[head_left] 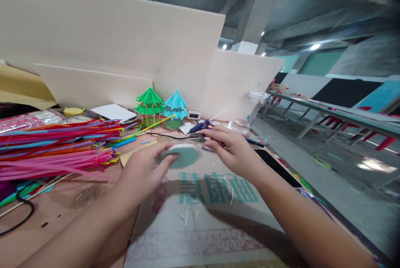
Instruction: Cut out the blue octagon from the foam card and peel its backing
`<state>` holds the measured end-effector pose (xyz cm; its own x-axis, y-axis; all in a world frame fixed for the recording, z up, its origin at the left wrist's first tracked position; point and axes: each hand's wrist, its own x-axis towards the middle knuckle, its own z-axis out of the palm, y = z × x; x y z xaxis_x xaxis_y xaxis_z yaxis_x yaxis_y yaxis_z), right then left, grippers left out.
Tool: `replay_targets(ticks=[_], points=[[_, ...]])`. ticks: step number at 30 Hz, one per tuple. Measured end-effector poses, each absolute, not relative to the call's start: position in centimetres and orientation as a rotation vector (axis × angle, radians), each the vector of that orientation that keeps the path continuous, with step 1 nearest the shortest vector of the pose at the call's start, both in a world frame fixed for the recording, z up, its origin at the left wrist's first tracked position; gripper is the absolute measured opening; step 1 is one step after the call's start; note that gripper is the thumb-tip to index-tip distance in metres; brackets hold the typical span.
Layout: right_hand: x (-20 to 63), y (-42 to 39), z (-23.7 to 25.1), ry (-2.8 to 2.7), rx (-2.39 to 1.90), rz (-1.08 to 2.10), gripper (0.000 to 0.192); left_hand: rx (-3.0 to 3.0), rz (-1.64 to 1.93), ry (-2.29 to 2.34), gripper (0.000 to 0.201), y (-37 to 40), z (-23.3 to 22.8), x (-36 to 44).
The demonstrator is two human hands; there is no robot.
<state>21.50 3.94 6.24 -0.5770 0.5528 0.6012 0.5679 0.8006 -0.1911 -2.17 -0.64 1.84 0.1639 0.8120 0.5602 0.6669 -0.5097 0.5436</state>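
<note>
My left hand (153, 164) grips a flat, pale grey-green piece with several straight edges (186, 156), thumb on its face and fingers behind. It is held above a printed white sheet (168, 226). My right hand (225, 147) is to the right of the piece and apart from it. Its fingers reach forward with a small gap to the thumb, and I see nothing held between them. Just beyond the fingertips lies a dark blue glue gun (199, 126). Small white strips (186, 218) are scattered over the sheet.
Many coloured pipe cleaners (56, 143) are heaped at left. A green tiered-roof model (150, 105) and a light blue one (176, 107) stand behind. A clear plastic jar (250, 111), a dark-screened phone (278, 168) and white boards (112, 30) border the workspace.
</note>
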Motion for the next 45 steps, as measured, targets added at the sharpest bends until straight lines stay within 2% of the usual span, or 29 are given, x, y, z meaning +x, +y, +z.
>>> replay_targets(ticks=[8, 22, 45], points=[[21.81, 3.65, 6.72, -2.346, -0.838, 0.009, 0.034, 2.086, 1.336, 1.429, 0.027, -0.74, 1.76, -2.02], [21.82, 3.55, 6.40, -2.386, -0.790, 0.017, 0.031, 2.291, 1.382, 1.427, 0.020, -1.01, 1.59, -2.20], [21.48, 3.52, 6.15, -2.360, -0.667, 0.090, 0.032, 2.345, 1.421, 1.416, 0.021, -1.12, 1.29, -2.30]])
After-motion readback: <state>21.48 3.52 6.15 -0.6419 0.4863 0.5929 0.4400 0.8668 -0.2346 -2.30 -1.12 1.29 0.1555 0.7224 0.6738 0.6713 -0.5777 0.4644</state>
